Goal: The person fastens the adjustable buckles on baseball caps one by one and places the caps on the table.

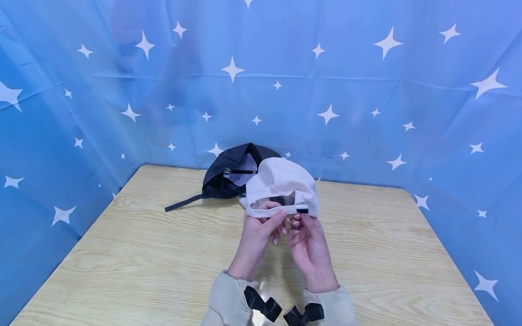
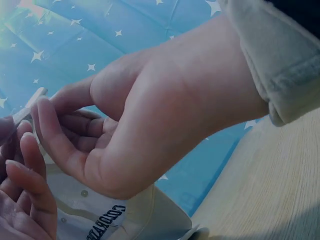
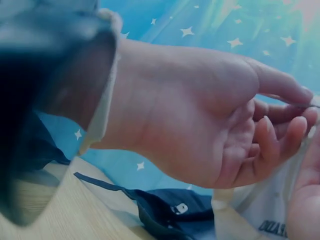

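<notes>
A white baseball cap point(image 1: 281, 174) is held with its back opening toward me. My left hand point(image 1: 254, 237) pinches the cap's white back strap point(image 1: 265, 212) between thumb and fingers. At the strap's right end is a shiny metal buckle point(image 1: 302, 206). Just below it, my right hand point(image 1: 313, 246) pinches the band edge with thumb and index finger, its other fingers curled loosely. Dark lettering point(image 2: 106, 222) shows inside the cap in the left wrist view. Exactly what the right fingertips grip is partly hidden.
Behind the white cap, to the left, a dark navy cap point(image 1: 222, 165) lies on the wooden table point(image 1: 163, 262). Its loose strap point(image 1: 183, 203) sticks out leftward. A blue curtain point(image 1: 350, 81) with white stars stands around the table's back and sides.
</notes>
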{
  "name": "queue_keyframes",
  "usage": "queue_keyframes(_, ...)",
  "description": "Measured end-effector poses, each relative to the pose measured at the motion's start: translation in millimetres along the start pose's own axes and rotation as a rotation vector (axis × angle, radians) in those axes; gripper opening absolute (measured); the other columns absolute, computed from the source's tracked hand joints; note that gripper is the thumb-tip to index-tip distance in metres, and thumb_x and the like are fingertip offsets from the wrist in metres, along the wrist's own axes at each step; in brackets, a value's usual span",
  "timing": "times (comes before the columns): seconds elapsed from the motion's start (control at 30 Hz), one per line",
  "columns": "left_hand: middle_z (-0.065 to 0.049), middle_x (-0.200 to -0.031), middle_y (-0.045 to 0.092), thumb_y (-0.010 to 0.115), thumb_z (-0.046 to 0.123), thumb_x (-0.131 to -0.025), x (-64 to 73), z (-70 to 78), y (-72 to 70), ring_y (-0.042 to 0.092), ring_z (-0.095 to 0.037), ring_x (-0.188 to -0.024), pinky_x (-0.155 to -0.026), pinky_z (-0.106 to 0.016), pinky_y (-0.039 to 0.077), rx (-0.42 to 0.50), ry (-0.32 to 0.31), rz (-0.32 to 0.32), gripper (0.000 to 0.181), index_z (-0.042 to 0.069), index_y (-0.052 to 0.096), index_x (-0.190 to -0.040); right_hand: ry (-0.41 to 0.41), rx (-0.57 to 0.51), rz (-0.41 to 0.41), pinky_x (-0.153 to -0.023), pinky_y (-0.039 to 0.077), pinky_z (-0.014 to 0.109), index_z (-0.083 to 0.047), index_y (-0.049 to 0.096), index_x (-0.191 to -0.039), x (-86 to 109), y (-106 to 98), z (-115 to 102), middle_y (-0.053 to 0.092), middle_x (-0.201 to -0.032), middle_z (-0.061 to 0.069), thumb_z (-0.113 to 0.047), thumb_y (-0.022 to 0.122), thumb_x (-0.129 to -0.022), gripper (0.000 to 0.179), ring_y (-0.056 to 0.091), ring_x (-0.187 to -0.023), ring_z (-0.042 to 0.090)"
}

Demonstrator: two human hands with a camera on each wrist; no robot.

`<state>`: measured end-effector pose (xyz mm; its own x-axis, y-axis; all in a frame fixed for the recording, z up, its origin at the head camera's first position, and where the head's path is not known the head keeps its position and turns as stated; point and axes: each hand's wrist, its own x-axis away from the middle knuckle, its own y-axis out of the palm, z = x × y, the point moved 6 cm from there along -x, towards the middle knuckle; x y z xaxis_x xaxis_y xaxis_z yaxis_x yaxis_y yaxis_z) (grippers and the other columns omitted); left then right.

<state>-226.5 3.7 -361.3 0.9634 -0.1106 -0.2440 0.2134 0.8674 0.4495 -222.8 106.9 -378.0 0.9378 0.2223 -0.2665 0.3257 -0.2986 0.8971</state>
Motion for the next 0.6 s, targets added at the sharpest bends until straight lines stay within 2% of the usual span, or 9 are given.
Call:
queue_keyframes(0.23,-0.002,-0.069,0.059,0.065,0.018,-0.082,0.1,0.5,0.4,0.05,-0.012,-0.051,-0.039,-0.02,0.032,-0.004,-0.002,0.027,0.023,0.003,0.054,-0.093,-0.01,0.049,0.011,-0.062,0.048,0.016,-0.001,0.056,-0.094,-0.9,-0.3,1.9,0.061,-0.081,0.007,-0.002,0.027,-0.096,0.029,0.06,-0.073,0.013)
queue_keyframes(0.43,-0.003,-0.068,0.059,0.065,0.017,-0.082,0.2,2.3,0.3,0.05,-0.011,-0.052,-0.039,-0.02,0.033,-0.012,0.002,0.03,0.023,0.0,0.054,-0.094,-0.005,0.062,-0.026,-0.061,0.047,0.017,0.001,0.055,-0.095,-1.6,2.1,3.1,0.06,-0.082,0.009,-0.001,0.028,-0.096,0.027,0.058,-0.074,0.015)
queue_keyframes(0.6,-0.003,-0.069,0.059,0.065,0.016,-0.082,0.4,2.9,1.1,0.05,-0.01,-0.052,-0.039,-0.02,0.033,-0.016,0.002,0.027,0.022,0.0,0.054,-0.093,-0.011,0.091,-0.014,-0.061,0.046,0.018,0.0,0.053,-0.096,-1.5,1.7,3.3,0.059,-0.081,0.009,-0.001,0.031,-0.095,0.023,0.056,-0.073,0.016)
